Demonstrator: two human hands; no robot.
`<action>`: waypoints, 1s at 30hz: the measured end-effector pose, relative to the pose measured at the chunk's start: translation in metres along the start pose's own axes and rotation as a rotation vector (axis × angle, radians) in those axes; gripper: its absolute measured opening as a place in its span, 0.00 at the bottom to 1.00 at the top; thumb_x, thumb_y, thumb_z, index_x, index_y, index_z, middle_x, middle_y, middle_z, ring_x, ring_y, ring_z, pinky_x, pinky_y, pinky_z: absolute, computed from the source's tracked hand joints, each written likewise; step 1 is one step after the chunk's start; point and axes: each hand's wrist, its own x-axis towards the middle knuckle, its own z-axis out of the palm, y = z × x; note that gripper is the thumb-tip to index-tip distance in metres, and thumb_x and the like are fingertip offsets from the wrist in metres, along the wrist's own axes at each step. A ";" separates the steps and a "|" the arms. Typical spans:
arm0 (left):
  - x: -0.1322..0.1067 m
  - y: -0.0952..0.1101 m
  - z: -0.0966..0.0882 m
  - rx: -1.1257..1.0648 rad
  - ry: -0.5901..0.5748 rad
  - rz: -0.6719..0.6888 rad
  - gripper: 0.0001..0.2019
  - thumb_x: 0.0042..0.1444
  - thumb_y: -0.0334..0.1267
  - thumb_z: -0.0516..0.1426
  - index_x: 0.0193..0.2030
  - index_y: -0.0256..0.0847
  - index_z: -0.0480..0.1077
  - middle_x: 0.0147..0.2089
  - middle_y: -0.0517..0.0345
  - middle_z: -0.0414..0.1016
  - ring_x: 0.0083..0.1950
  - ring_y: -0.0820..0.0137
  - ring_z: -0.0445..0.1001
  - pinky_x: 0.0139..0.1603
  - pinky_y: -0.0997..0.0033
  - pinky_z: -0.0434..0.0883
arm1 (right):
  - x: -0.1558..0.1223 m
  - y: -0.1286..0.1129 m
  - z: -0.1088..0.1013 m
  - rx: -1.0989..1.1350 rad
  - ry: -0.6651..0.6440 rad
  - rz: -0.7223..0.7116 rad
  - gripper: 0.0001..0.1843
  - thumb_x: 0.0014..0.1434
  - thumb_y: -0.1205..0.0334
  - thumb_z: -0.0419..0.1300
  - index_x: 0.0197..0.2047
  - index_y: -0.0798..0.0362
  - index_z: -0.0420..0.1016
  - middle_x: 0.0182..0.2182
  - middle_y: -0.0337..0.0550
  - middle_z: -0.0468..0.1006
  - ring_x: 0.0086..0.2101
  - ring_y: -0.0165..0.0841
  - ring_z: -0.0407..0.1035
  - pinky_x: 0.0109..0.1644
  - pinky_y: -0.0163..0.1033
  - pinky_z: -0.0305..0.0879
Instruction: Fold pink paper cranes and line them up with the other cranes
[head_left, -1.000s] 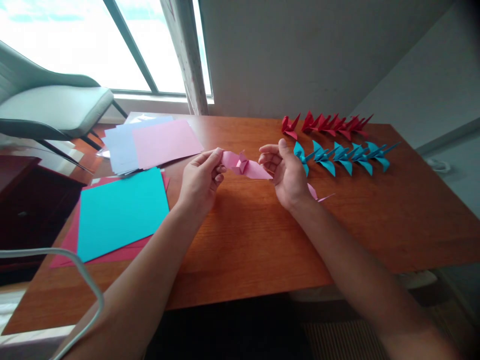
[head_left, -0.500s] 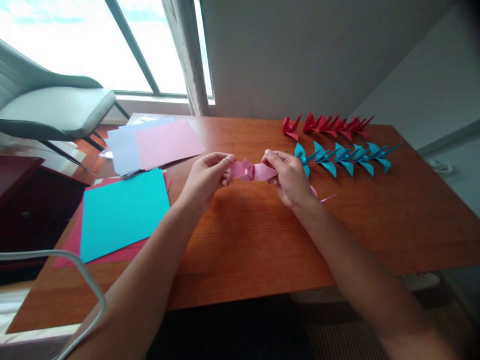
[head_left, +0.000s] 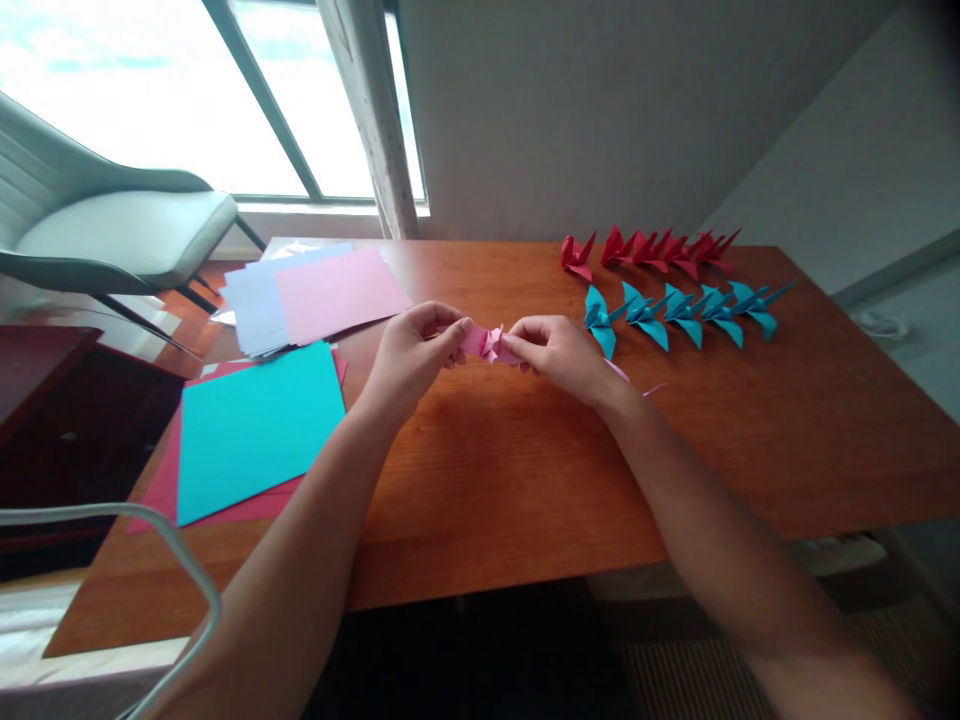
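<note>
A small folded pink paper figure (head_left: 491, 343) is held above the wooden table (head_left: 525, 470) between both hands. My left hand (head_left: 412, 355) pinches its left end with thumb and fingers closed. My right hand (head_left: 559, 352) pinches its right end, fingers closed. Another pink folded piece (head_left: 637, 385) lies on the table behind my right wrist, mostly hidden.
A row of blue paper cranes (head_left: 679, 312) and a row of red ones (head_left: 649, 250) stand at the back right. Sheets of pink and pale blue paper (head_left: 322, 295) and turquoise paper on red (head_left: 255, 430) lie at the left. A grey chair (head_left: 112, 230) stands by the window.
My right hand has closed on the pink figure's right end. Both hands have moved closer together, so less of the figure shows between them.
</note>
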 end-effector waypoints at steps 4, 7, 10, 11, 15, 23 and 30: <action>0.001 0.005 -0.013 0.151 -0.367 -0.151 0.09 0.52 0.40 0.69 0.32 0.35 0.81 0.25 0.53 0.77 0.23 0.75 0.70 0.21 0.80 0.63 | 0.000 0.000 -0.002 0.249 -0.231 0.061 0.15 0.59 0.51 0.64 0.28 0.53 0.77 0.23 0.37 0.75 0.24 0.27 0.66 0.27 0.33 0.58; 0.002 0.007 -0.022 0.094 -0.526 -0.226 0.13 0.50 0.46 0.70 0.30 0.35 0.82 0.29 0.47 0.80 0.25 0.74 0.72 0.23 0.79 0.66 | -0.003 0.001 -0.002 0.361 -0.345 0.092 0.17 0.60 0.47 0.65 0.30 0.53 0.78 0.25 0.38 0.77 0.25 0.27 0.68 0.28 0.32 0.61; 0.002 0.006 -0.026 -0.021 -0.546 -0.273 0.16 0.49 0.49 0.71 0.28 0.35 0.80 0.27 0.48 0.78 0.25 0.74 0.71 0.22 0.79 0.64 | -0.007 0.001 -0.001 0.401 -0.388 0.082 0.20 0.62 0.44 0.64 0.30 0.53 0.78 0.26 0.38 0.78 0.25 0.26 0.68 0.29 0.32 0.62; 0.001 0.005 -0.026 -0.061 -0.550 -0.289 0.17 0.49 0.49 0.71 0.28 0.34 0.80 0.25 0.50 0.76 0.24 0.75 0.70 0.21 0.80 0.62 | -0.008 0.001 0.001 0.410 -0.375 0.072 0.21 0.62 0.43 0.64 0.30 0.53 0.77 0.25 0.38 0.77 0.25 0.26 0.68 0.28 0.32 0.61; -0.003 0.003 -0.017 -0.298 -0.470 -0.269 0.16 0.51 0.46 0.70 0.26 0.34 0.76 0.22 0.58 0.70 0.22 0.79 0.65 0.21 0.82 0.60 | -0.008 -0.001 0.010 0.639 -0.255 0.096 0.23 0.59 0.41 0.68 0.28 0.53 0.74 0.22 0.34 0.72 0.22 0.24 0.64 0.25 0.30 0.58; -0.009 -0.007 0.018 -0.763 -0.240 -0.248 0.14 0.56 0.47 0.68 0.31 0.40 0.73 0.25 0.65 0.68 0.25 0.80 0.68 0.29 0.80 0.71 | 0.000 -0.012 0.041 1.161 -0.016 0.054 0.22 0.56 0.43 0.71 0.29 0.50 0.70 0.23 0.29 0.68 0.23 0.21 0.61 0.27 0.26 0.64; -0.011 0.004 0.025 -0.816 -0.133 -0.182 0.18 0.61 0.48 0.64 0.26 0.40 0.69 0.24 0.65 0.67 0.22 0.82 0.62 0.21 0.85 0.65 | -0.004 -0.032 0.049 1.298 0.117 0.021 0.23 0.62 0.44 0.67 0.26 0.49 0.66 0.21 0.29 0.65 0.21 0.22 0.59 0.24 0.26 0.64</action>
